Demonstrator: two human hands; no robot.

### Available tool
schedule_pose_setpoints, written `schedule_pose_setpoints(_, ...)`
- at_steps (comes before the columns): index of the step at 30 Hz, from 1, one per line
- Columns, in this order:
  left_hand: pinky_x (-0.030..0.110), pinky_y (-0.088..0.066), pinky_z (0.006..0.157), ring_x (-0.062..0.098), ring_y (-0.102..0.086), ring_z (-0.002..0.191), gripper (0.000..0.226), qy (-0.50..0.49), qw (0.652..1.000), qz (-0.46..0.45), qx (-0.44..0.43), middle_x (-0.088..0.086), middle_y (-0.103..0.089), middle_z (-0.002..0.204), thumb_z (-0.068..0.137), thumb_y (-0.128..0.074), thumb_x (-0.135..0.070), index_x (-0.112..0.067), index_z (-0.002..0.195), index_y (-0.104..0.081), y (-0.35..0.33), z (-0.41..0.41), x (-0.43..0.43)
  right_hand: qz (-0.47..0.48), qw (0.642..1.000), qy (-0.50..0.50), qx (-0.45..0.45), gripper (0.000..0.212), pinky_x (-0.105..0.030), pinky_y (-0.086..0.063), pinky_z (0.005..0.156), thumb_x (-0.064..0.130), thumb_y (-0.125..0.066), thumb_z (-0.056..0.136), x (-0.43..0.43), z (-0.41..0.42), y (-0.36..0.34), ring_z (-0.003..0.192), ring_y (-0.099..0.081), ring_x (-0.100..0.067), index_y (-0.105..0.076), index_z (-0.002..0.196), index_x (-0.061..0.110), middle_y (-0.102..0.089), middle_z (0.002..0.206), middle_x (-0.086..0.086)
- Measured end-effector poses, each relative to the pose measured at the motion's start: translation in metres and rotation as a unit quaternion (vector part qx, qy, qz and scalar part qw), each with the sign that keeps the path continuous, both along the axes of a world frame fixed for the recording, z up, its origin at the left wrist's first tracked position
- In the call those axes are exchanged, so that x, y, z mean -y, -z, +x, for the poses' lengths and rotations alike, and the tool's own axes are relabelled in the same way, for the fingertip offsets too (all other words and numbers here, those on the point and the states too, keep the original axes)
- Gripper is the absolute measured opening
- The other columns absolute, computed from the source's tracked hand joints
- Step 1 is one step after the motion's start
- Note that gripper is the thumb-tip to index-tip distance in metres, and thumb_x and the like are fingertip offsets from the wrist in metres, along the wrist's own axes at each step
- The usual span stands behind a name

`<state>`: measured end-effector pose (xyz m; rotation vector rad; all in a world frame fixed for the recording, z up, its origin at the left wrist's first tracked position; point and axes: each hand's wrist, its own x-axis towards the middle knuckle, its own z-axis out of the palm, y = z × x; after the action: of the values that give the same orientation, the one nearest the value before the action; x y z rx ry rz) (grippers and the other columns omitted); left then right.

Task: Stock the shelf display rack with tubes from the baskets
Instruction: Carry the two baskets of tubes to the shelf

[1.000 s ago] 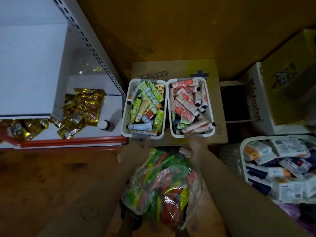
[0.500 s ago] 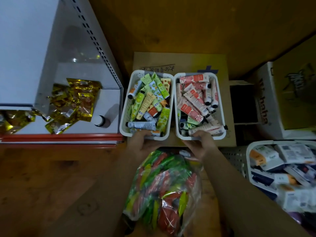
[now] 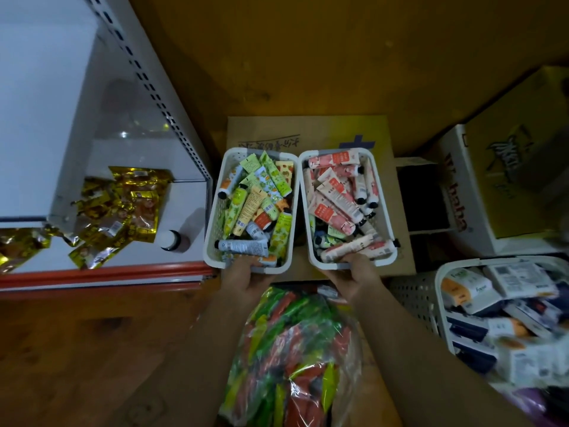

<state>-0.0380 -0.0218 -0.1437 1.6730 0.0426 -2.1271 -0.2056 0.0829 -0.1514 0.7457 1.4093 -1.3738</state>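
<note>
Clasping the near rim of the left basket [image 3: 212, 211] with the left grip [image 3: 246, 277], with fingers hooked over the edge and into the basket; clasping the near rim of the right basket [image 3: 385, 211] with the right grip [image 3: 357, 277] in the same manner.

Finding green and yellow tubes [image 3: 258, 198] heaped in the left basket and pink tubes [image 3: 335, 195] heaped in the right basket; none lying on the shelf rack [image 3: 46, 118].

Finding both baskets over a cardboard box [image 3: 308, 131]; not being able to tell whether resting on it or lifted off it.

Noting the baskets' far corners touching and the near ends parting into a narrow wedge of a gap.

Noting the left basket's outer wall just beside the right edge of the shelf rack; recording on the lowest shelf gold packets [image 3: 123, 204] reaching the red front lip, and a small bottle [image 3: 172, 240] near the right front corner, with white shelf surface showing behind it.

Recording a clear bag [image 3: 292, 349] of coloured packets lying between the forearms, just below the near rims.

Recording a larger white basket [image 3: 440, 303] of boxed goods near the right forearm, and a printed carton [image 3: 462, 186] beyond it.

Noting wooden floor [image 3: 61, 349] showing in front of the rack, left of the left forearm.
</note>
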Motion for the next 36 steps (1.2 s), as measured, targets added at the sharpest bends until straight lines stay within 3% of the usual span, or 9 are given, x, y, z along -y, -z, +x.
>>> schedule_pose_setpoints(5, 0.047, -0.048, 0.071, 0.038, -0.057, 0.090, 0.027, 0.030, 0.999, -0.022, 0.008, 0.023, -0.055, 0.107, 0.091, -0.035, 0.011, -0.008, 0.099, -0.051, -0.021, 0.009, -0.002, -0.049, 0.995, 0.088, 0.026, 0.056, -0.067, -0.050, 0.080, -0.012, -0.041, 0.088, -0.009, 0.007, -0.005, 0.109, -0.055, -0.051, -0.042, 0.135, 0.018, -0.052, 0.127, -0.029)
schedule_pose_setpoints(8, 0.055, -0.050, 0.078, 0.042, -0.056, 0.099, 0.032, 0.034, 0.999, -0.024, 0.016, 0.027, -0.053, 0.119, 0.087, -0.035, 0.012, -0.007, 0.107, -0.051, -0.032, 0.012, -0.003, -0.031, 0.997, 0.064, 0.023, 0.053, -0.064, -0.053, 0.070, -0.011, -0.042, 0.089, -0.019, 0.014, -0.019, 0.107, -0.056, -0.050, -0.043, 0.134, 0.017, -0.050, 0.127, -0.028)
schedule_pose_setpoints(10, 0.055, -0.049, 0.084, 0.041, -0.057, 0.097, 0.037, 0.053, 0.997, -0.040, 0.030, 0.026, -0.055, 0.115, 0.086, -0.034, 0.013, -0.005, 0.114, -0.048, -0.047, 0.014, -0.003, -0.032, 0.997, 0.065, 0.022, 0.054, -0.066, -0.051, 0.073, -0.010, -0.044, 0.089, -0.026, 0.016, -0.036, 0.108, -0.055, -0.050, -0.042, 0.135, 0.019, -0.048, 0.128, -0.028)
schedule_pose_setpoints(15, 0.050, -0.052, 0.068, 0.039, -0.058, 0.086, 0.033, 0.124, 0.988, -0.069, 0.059, 0.025, -0.062, 0.097, 0.088, -0.035, 0.012, -0.002, 0.114, -0.049, -0.119, 0.014, -0.008, -0.013, 0.999, 0.051, -0.001, 0.055, -0.065, -0.045, 0.091, -0.010, -0.042, 0.088, -0.035, 0.009, -0.104, 0.096, -0.059, -0.048, -0.037, 0.138, 0.014, -0.053, 0.118, -0.028)
schedule_pose_setpoints(21, 0.057, -0.052, 0.074, 0.040, -0.057, 0.099, 0.045, 0.157, 0.980, -0.094, 0.072, 0.024, -0.057, 0.114, 0.090, -0.037, 0.012, -0.009, 0.128, -0.046, -0.211, 0.003, -0.015, -0.039, 0.995, 0.083, -0.041, 0.052, -0.061, -0.051, 0.060, -0.017, -0.044, 0.085, -0.043, -0.002, -0.209, 0.081, -0.055, -0.041, -0.042, 0.129, 0.011, -0.052, 0.104, -0.024)
schedule_pose_setpoints(24, 0.049, -0.051, 0.061, 0.036, -0.058, 0.089, 0.039, 0.174, 0.975, -0.127, 0.053, 0.023, -0.055, 0.115, 0.091, -0.037, 0.010, -0.012, 0.122, -0.046, -0.263, -0.011, -0.021, -0.048, 0.991, 0.117, -0.044, 0.047, -0.064, -0.050, 0.065, -0.014, -0.043, 0.088, -0.053, -0.011, -0.254, 0.081, -0.053, -0.041, -0.042, 0.127, 0.012, -0.050, 0.100, -0.024)
schedule_pose_setpoints(30, 0.047, -0.050, 0.059, 0.036, -0.058, 0.083, 0.042, 0.209, 0.959, -0.189, 0.019, 0.021, -0.055, 0.107, 0.092, -0.036, 0.010, -0.015, 0.125, -0.040, -0.354, -0.033, -0.040, -0.067, 0.985, 0.138, -0.079, 0.060, -0.063, -0.050, 0.063, -0.014, -0.039, 0.087, -0.077, -0.027, -0.327, 0.092, -0.051, -0.048, -0.033, 0.141, 0.014, -0.048, 0.107, -0.025)
schedule_pose_setpoints(32, 0.050, -0.051, 0.061, 0.038, -0.057, 0.086, 0.046, 0.222, 0.955, -0.197, 0.012, 0.022, -0.052, 0.113, 0.092, -0.038, 0.011, -0.013, 0.131, -0.038, -0.376, -0.040, -0.046, -0.058, 0.983, 0.150, -0.089, 0.065, -0.068, -0.051, 0.070, -0.017, -0.041, 0.083, -0.087, -0.034, -0.348, 0.098, -0.053, -0.051, -0.033, 0.140, 0.015, -0.049, 0.113, -0.026)
schedule_pose_setpoints(36, 0.055, -0.053, 0.080, 0.045, -0.051, 0.109, 0.049, 0.258, 0.946, -0.194, -0.003, 0.025, -0.044, 0.122, 0.090, -0.039, 0.014, -0.010, 0.133, -0.038, -0.408, -0.049, -0.061, -0.057, 0.974, 0.169, -0.141, 0.072, -0.064, -0.052, 0.061, -0.016, -0.038, 0.079, -0.113, -0.036, -0.378, 0.095, -0.057, -0.051, -0.032, 0.140, 0.022, -0.050, 0.117, -0.027)
